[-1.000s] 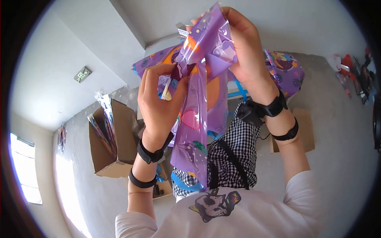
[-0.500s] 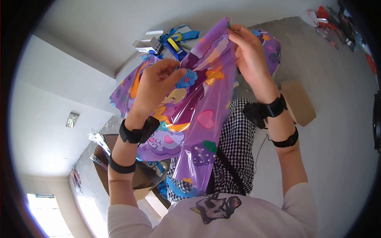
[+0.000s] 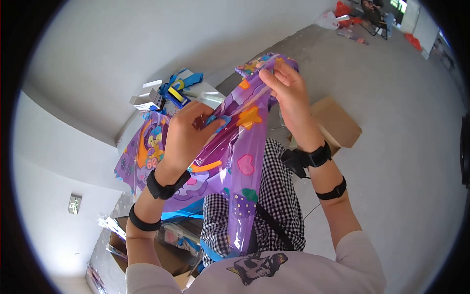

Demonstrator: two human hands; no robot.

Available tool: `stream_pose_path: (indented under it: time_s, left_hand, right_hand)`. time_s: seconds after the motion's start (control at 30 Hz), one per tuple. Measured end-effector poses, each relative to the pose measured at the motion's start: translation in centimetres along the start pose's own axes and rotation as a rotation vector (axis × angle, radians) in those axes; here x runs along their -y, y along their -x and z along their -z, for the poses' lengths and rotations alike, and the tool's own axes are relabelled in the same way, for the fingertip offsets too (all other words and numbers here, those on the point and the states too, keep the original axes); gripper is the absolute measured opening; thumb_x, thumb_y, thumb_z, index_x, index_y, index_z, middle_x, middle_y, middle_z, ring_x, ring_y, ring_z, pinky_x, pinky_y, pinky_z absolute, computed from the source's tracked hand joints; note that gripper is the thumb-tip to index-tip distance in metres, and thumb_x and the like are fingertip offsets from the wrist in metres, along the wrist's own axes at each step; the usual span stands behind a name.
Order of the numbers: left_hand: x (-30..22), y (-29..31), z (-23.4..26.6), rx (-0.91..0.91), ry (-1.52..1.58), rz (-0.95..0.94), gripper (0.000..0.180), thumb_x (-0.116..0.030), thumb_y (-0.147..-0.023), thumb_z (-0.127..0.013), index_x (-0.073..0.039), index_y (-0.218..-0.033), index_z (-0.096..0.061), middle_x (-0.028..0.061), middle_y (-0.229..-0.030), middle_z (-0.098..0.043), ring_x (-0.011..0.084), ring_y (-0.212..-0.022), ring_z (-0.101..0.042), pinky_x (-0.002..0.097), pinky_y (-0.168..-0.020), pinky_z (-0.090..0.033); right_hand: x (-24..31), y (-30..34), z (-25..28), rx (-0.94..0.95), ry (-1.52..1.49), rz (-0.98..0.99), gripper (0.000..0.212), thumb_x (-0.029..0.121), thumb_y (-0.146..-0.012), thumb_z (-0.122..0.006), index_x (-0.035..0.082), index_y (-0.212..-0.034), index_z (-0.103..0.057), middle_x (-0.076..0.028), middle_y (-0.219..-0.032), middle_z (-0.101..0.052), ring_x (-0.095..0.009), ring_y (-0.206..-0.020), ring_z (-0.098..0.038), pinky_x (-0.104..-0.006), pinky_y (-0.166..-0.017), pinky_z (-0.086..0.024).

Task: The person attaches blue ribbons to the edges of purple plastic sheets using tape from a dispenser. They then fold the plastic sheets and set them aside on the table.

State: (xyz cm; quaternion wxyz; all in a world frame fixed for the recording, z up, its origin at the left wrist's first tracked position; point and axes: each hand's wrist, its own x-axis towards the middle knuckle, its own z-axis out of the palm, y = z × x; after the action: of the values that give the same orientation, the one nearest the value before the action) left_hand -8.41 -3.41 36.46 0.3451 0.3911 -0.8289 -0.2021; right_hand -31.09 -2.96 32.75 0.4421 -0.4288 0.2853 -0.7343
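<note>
A shiny purple plastic sheet (image 3: 247, 164) printed with cartoon figures, stars, hearts and strawberries hangs between my hands and down over my lap. My left hand (image 3: 188, 134) is closed, pinching the sheet near its middle, with the fingertips partly hidden. Higher up and farther out, my right hand (image 3: 292, 100) grips its gathered upper edge between thumb and fingers. More purple printed plastic bunches beyond the right hand, and another part spreads to the left behind my left forearm. Black straps with small dark modules circle both my forearms.
Beyond my left hand, a white surface holds a small white box (image 3: 148, 98), a blue tape dispenser (image 3: 177, 96) and blue strips (image 3: 190, 80). Cardboard boxes stand at right (image 3: 338, 122) and lower left (image 3: 169, 257). Far off are a person (image 3: 373, 12) and red bags (image 3: 344, 11).
The view has turned, showing more floor at the far right. The sheet is gathered narrower, and its upper end has dropped toward my right hand. Both hands keep their hold.
</note>
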Motion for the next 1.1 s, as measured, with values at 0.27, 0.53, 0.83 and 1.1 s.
stream_pose_path:
  time_s: [0.27,0.53,0.83,1.1]
  left_hand:
    - [-1.0,3.7,1.5,-0.088,0.21,-0.101,0.026,-0.013,-0.076,-0.081,-0.003,-0.096,-0.068,0.0023,-0.081,-0.062,0.0094,-0.066,-0.058,0.0231,-0.056,-0.045]
    - [-1.2,6.8,3.8,-0.266,0.368,-0.249,0.021,-0.003,-0.078,-0.077,0.0,-0.097,-0.068,0.0049,-0.086,-0.065,0.0109,-0.07,-0.061,0.023,-0.059,-0.048]
    - [-1.6,8.5,5.7,-0.368,0.276,-0.247,0.018,0.001,-0.077,-0.077,0.001,-0.093,-0.068,0.0058,-0.08,-0.063,0.0118,-0.069,-0.062,0.0232,-0.06,-0.049]
    - [0.8,8.2,6.0,-0.458,0.342,-0.207,0.014,-0.002,-0.079,-0.077,0.001,-0.086,-0.066,0.0045,-0.075,-0.061,0.0101,-0.062,-0.062,0.0222,-0.056,-0.049]
  right_hand:
    - [2.0,3.3,-5.0,0.107,0.012,0.147,0.017,0.005,-0.086,-0.072,-0.001,-0.098,-0.063,-0.003,-0.092,-0.067,-0.008,-0.085,-0.061,-0.0222,-0.077,-0.049]
    - [2.2,6.0,-9.9,0.429,0.312,0.337,0.018,0.006,-0.083,-0.075,0.0,-0.095,-0.062,-0.002,-0.089,-0.067,-0.007,-0.082,-0.061,-0.0228,-0.074,-0.049]
    - [4.0,5.3,-13.0,0.533,0.279,0.258,0.016,0.006,-0.083,-0.074,-0.002,-0.097,-0.069,-0.007,-0.095,-0.071,-0.013,-0.09,-0.065,-0.0258,-0.083,-0.052]
    - [0.3,3.3,-13.9,0.691,0.191,0.141,0.014,0.006,-0.086,-0.071,-0.003,-0.097,-0.069,-0.009,-0.095,-0.071,-0.013,-0.088,-0.066,-0.0251,-0.079,-0.053]
